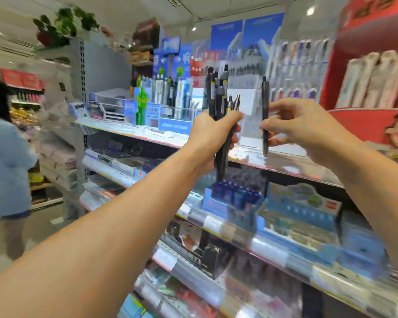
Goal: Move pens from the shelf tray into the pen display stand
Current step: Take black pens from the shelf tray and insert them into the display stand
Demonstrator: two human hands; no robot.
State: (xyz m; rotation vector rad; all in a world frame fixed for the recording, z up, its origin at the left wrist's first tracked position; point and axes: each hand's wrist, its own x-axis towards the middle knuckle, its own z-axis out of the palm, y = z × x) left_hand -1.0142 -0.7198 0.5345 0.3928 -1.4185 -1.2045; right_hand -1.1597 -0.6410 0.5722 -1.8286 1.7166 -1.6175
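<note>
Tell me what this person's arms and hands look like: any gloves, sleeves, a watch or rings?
Both forearms are bare right up to the picture's edge, with no sleeve in view. The left hand and right hand wear no gloves. No watch or bracelet shows at either wrist, and I can make out no ring, though the picture is somewhat blurred.
</note>
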